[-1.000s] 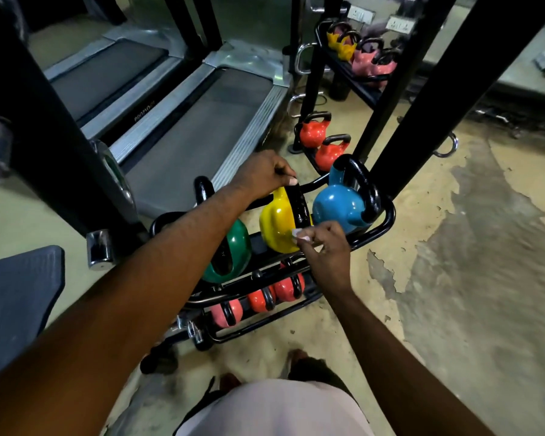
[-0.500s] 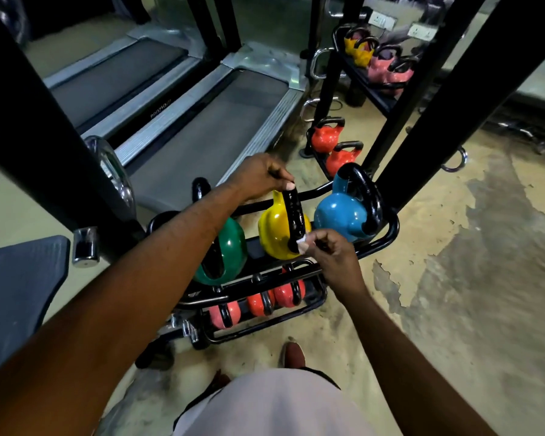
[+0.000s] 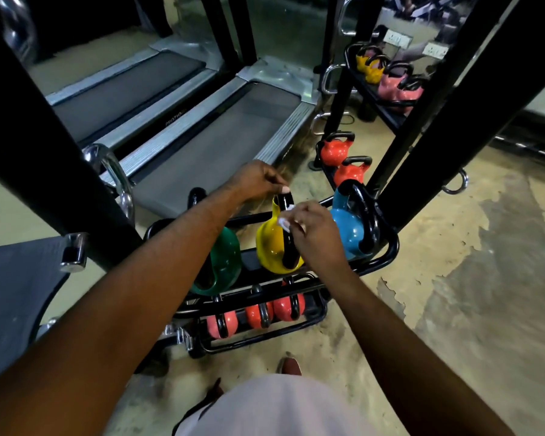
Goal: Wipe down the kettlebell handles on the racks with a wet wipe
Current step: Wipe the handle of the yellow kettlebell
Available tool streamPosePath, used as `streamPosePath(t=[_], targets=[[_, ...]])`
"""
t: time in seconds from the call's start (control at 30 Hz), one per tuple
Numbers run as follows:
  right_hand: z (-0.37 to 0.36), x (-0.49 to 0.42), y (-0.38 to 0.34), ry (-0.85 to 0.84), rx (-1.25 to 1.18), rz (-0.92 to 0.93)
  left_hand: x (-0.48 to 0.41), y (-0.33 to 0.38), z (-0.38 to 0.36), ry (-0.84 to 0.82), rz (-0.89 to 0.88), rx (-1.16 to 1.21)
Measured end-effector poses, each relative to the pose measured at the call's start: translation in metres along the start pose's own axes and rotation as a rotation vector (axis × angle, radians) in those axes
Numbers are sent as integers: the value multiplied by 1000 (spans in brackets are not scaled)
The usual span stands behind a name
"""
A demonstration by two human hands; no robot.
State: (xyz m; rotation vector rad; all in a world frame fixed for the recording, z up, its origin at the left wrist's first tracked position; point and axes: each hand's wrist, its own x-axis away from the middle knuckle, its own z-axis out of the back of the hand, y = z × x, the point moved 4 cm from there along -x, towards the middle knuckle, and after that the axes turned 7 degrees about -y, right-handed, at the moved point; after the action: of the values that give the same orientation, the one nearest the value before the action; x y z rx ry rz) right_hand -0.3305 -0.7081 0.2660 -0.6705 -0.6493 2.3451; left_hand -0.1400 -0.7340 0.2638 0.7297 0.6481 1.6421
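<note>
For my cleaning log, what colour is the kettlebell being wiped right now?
The kettlebell is yellow, its handle black; clearest in the head view.

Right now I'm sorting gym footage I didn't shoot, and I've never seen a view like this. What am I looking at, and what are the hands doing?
The camera is worn on a person's head, looking down at their own bare arms; no machine is involved. Before them stands a low black rack holding a green kettlebell, a yellow kettlebell and a blue kettlebell, with small red kettlebells on the tier below. The left hand grips the top of the yellow one's black handle; the right hand pinches a white wet wipe against that handle. Treadmills lie behind.
</note>
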Motion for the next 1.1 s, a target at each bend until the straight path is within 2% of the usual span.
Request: streamPosePath(t=[0.17, 0.27, 0.37, 0.5, 0.67, 0.8, 0.9, 0.97, 1.03, 1.1], targets=[[9, -19, 20, -82, -235, -191, 14, -1, -6, 48, 87, 39], [14, 11, 21, -104, -308, -214, 48, 5, -16, 225, 105, 18], [8, -16, 23, -163, -438, -262, 85, 10, -37, 456, 28, 99], [-2, -73, 46, -289, -668, -407, 108, 10, -60, 476, -123, 98], [5, -63, 46, -427, -443, -306, 111, 7, -59, 519, -231, 0], [-5, -109, 43, -349, -216, -316, 107, 14, -64, 573, -269, -153], [-7, -125, 40, -477, -258, -391, 101, 16, -70, 536, -247, -229], [2, -124, 33, -562, -120, -269, 100, 16, -70, 521, -251, -226], [2, -127, 22, -618, 172, -80, 100, 15, -68, 519, -250, -198], [-9, -140, 17, -654, 308, -35, 100, 15, -66, 524, -243, -188]])
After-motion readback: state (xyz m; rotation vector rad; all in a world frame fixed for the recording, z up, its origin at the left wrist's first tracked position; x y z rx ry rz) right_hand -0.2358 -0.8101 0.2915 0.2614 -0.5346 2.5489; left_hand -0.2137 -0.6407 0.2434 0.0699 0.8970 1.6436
